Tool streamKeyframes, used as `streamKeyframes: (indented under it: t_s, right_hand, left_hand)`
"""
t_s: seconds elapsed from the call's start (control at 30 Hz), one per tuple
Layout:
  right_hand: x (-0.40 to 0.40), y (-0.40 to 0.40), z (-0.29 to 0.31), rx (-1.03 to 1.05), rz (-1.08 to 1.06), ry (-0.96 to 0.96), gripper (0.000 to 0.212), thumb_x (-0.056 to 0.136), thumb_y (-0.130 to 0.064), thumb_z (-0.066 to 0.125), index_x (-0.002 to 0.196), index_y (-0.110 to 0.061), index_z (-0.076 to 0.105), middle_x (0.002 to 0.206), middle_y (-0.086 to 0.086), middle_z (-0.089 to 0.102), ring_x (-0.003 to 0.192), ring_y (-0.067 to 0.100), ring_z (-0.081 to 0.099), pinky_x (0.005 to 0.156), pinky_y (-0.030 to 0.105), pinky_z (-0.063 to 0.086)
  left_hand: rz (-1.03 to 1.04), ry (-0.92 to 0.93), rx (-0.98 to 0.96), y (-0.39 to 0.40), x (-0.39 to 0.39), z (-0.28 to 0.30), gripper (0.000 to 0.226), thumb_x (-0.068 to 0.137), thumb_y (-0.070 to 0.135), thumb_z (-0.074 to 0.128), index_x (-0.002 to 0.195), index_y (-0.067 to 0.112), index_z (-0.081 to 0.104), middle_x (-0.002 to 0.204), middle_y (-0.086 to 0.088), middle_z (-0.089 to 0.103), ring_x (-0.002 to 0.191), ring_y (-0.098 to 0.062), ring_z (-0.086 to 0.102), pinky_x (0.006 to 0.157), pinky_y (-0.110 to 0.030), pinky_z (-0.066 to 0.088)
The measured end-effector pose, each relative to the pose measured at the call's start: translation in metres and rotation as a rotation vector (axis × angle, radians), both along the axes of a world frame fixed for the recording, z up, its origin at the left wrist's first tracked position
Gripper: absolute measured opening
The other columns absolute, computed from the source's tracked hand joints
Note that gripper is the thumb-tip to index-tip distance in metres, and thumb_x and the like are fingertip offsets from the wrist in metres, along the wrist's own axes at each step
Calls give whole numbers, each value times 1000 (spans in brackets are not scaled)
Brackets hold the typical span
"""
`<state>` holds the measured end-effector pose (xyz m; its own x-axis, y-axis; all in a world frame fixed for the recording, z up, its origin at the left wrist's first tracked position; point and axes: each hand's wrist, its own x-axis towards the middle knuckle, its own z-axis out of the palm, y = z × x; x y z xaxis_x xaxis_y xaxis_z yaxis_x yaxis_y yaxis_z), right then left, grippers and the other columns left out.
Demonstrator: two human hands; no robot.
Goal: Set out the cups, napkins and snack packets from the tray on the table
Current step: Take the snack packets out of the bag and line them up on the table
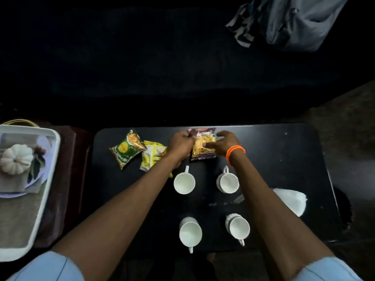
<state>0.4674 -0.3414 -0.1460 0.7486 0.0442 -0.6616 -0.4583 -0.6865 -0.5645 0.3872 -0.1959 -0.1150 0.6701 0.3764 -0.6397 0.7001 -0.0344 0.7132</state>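
Both hands rest on a dark purple snack packet (203, 148) at the far edge of the black table (284, 159). My left hand (181, 145) grips its left side and my right hand (224, 142), with an orange bead bracelet, holds its right side. A green packet (126, 152) and a yellow packet (152, 157) lie to the left, touching. Several white cups stand upright in a square: far left (184, 183), far right (228, 182), near left (190, 233), near right (238, 228). White napkins (292, 200) lie at the right, partly behind my forearm.
A white tray (40, 199) sits on a dark red stand to the left, holding a lilac plate, a white pumpkin ornament (17, 159) and a grey cloth. A grey bag (294, 23) lies on the dark sofa beyond the table.
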Motion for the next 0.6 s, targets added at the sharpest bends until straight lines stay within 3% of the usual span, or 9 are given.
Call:
streamKeyframes:
  t_s: [0.03,0.1,0.23,0.33,0.6]
  right_hand:
    - [-1,-4,-8,-52,21,-26,87,62,-28,96,137,-10,56,132,18,65,115,37,66,99,50,55]
    - [-3,-8,-16,-113,43,-145,84,64,-29,95,138,-15,56,134,17,63,118,36,64,101,48,54]
    - [-6,-7,-23,-86,181,-280,67,75,-16,86,136,-24,60,127,18,63,112,36,65,94,49,58]
    - [-11,-4,-23,-67,251,-305,62,78,-6,80,135,-24,62,123,18,66,110,36,67,91,47,59]
    - [-15,-5,-20,-109,285,-313,59,85,-5,76,139,-20,58,124,19,68,111,36,66,95,47,57]
  left_hand:
    - [-92,29,130,-3,2,-9,19,103,26,58,92,13,68,115,-25,72,110,-41,67,95,-50,58]
    - [-215,28,344,-6,7,-25,25,102,23,58,117,8,69,123,-22,68,119,-39,61,100,-44,52]
    - [-389,-35,399,-8,15,-44,54,96,28,69,147,21,53,137,-18,54,130,-36,53,110,-41,44]
    - [-473,-21,451,-12,12,-57,65,93,31,74,153,25,48,142,-16,50,132,-35,52,113,-42,44]
    - [-438,-80,466,-16,6,-60,68,90,30,79,152,27,50,140,-13,48,129,-33,54,110,-46,49]
